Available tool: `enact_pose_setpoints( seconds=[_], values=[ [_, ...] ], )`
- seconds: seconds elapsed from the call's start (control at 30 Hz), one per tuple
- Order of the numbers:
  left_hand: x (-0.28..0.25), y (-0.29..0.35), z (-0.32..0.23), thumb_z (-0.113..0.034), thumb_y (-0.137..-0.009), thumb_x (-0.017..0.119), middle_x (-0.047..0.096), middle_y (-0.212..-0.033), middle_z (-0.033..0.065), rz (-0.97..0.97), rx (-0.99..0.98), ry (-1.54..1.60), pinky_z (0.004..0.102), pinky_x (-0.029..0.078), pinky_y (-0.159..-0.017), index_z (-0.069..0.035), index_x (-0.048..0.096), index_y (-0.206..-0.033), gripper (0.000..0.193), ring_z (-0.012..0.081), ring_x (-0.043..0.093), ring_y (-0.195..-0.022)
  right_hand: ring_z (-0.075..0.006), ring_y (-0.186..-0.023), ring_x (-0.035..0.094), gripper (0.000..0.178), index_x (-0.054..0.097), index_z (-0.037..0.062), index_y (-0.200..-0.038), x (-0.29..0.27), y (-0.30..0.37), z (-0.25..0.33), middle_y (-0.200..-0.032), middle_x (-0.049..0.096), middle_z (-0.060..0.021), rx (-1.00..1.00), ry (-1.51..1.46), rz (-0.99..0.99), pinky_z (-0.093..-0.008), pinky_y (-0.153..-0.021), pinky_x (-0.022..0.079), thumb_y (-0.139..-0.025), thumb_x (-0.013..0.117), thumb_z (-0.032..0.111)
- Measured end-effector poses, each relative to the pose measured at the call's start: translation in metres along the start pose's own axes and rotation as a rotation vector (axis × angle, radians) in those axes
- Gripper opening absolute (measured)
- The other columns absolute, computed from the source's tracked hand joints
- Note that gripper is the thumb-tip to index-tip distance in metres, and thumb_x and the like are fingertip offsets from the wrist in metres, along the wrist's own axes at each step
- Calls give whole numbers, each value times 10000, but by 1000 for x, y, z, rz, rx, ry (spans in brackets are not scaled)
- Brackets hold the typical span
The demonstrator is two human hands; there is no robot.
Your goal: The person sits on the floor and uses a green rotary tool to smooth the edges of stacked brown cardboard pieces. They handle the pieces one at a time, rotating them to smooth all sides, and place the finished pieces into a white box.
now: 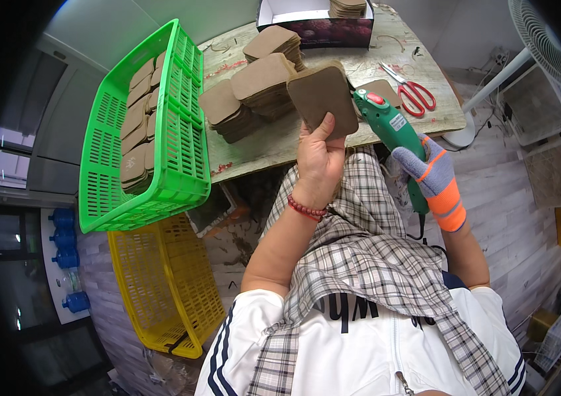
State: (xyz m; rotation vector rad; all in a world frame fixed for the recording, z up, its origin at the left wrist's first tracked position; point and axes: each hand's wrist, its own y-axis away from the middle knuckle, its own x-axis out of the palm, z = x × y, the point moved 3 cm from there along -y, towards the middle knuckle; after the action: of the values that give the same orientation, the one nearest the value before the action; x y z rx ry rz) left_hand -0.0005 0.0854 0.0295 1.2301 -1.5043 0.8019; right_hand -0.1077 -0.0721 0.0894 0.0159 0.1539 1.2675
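My bare left hand, with a red bead bracelet at the wrist, pinches a brown rounded pad by its lower edge, thumb on the face. In my right hand, gloved in grey and orange, is a green corded power tool with a red button. Its front end sits close beside the pad's right edge; I cannot tell whether they touch. Stacks of like brown pads stand on the worn table just left of it. Another brown pad lies flat behind the tool.
Red-handled scissors lie at the table's right. A dark box with pads inside stands at the back. On the left is a green crate of pads, above a yellow crate. A white fan stands at the far right.
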Motion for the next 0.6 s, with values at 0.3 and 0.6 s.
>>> enact_pose_setpoints(
  seconds=[0.3,0.6],
  values=[
    [-12,6,-32,122,-814,575,665,-1033,106,113,2,-400,328,543,-828,-2,608,-1061,278,198,649,-927,-40,-562,501,410,608,-26,-990,-27,-1,9,-696,592,-1,2,153,93,-220,-504,420,-780,747,298],
    [-18,4,-71,130,-780,600,661,-1028,100,212,-245,-758,275,527,-814,51,584,-1130,359,144,640,-895,-37,-566,501,448,617,2,-1037,-31,7,6,-681,576,6,33,213,237,-200,-506,418,-760,760,324]
  ],
)
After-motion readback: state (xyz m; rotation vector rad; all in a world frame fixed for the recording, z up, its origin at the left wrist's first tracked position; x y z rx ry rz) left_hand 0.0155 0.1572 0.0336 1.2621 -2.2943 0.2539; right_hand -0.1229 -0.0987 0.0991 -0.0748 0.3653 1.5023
